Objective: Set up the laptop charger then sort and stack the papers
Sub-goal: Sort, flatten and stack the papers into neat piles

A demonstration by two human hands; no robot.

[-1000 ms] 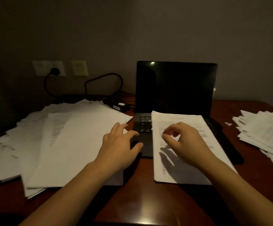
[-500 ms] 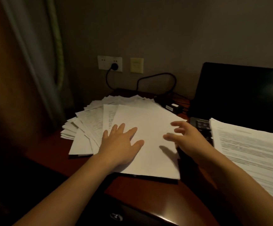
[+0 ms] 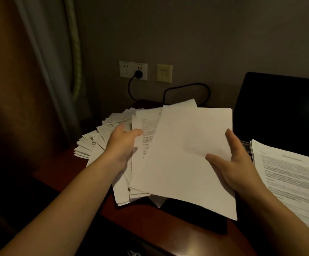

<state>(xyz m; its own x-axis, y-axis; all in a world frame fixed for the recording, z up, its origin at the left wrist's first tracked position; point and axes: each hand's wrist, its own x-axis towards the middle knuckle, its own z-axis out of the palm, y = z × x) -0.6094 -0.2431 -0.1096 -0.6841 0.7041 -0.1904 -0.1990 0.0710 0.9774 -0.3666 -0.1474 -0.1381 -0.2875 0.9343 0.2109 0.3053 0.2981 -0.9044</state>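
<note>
**Paper sorting: limp sheet held over fanned pile**

Head view: right hand (image 3: 236, 163) pinches blank white paper sheet (image 3: 183, 159) by its right edge, thumb on top, above fanned pile of printed white papers (image 3: 102, 133) on dark red wooden desk (image 3: 142, 220). Judged light, floppy and slippery, so best supported at opposite edges. The left hand (image 3: 121, 145) touches the pile's upper sheets, grip undeterminable. Fingers under the paper are hidden and the print is blurred.

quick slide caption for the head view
Right hand holds a blank sheet over the fanned paper pile, left hand at its edge
</note>
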